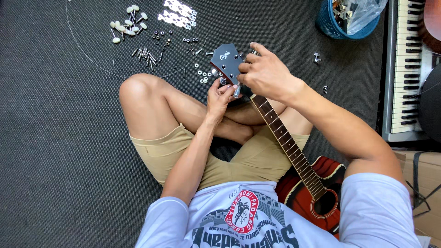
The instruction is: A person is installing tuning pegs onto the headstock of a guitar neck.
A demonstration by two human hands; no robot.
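On the lap, the red wooden guitar's dark headstock (227, 62) is gripped by the right hand (268, 76); a small silver tuning peg (236, 90) is pinched in the left hand (219, 95), and careful lining up with a hole seems needed.

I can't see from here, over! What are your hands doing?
Left hand under guitar head, holding small metal tool. Right hand gripping head's edge. Screws on mat, clear of hands.
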